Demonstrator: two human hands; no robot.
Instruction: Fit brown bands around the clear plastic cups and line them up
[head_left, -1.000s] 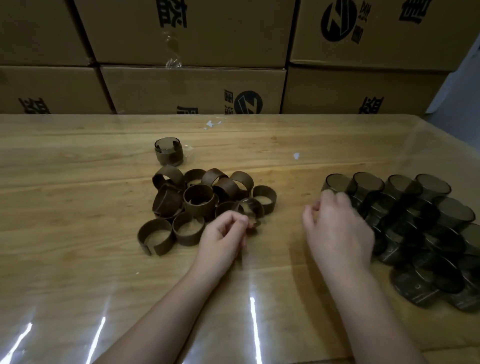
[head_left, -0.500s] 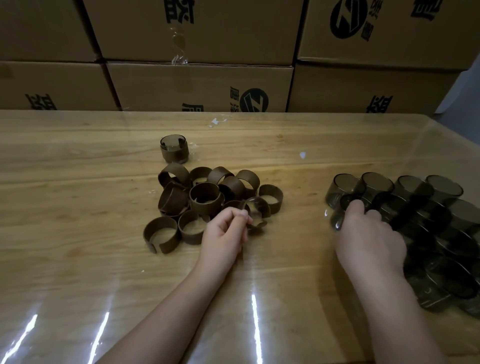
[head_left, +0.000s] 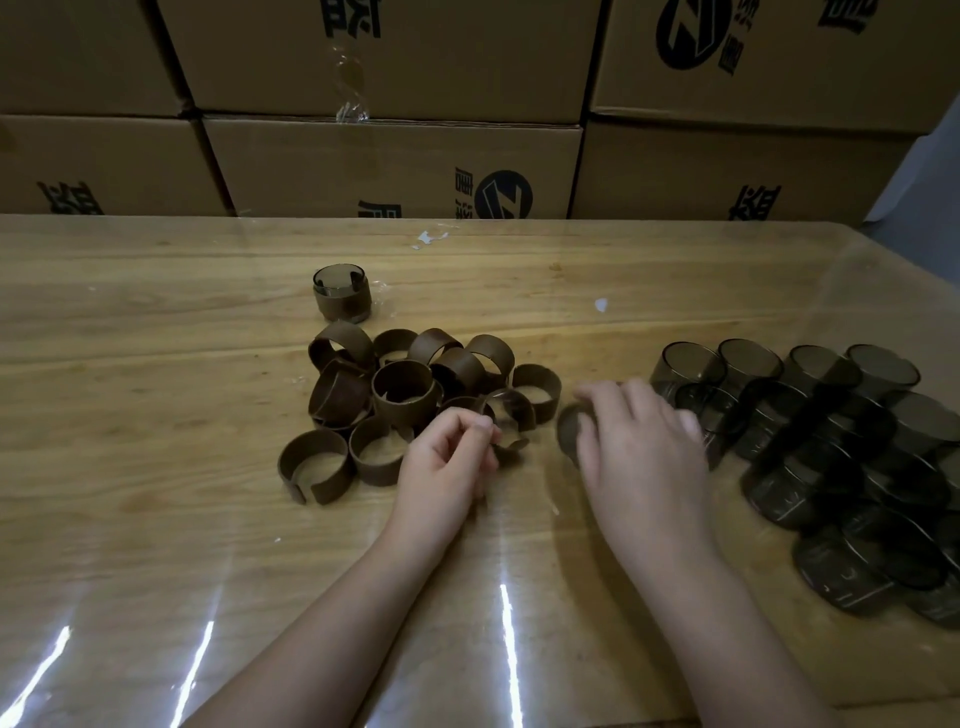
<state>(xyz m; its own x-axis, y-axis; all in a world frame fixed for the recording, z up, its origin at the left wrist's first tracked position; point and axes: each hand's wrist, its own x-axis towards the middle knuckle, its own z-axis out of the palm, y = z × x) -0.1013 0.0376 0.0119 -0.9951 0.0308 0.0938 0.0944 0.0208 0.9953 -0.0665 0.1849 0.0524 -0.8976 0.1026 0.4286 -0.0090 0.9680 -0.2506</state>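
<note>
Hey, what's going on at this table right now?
A person is fitting brown bands onto clear cups. The left hand pinches a band at the edge of the pile of bands, while the right hand holds a cup, blurred, beside it. One banded cup stands alone farther back; the bare cups sit in a cluster on the right.

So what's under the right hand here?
A dark round cup sticks out, blurred, from under the fingers of the right hand, which grips it. The hand covers the rest of the cup.
</note>
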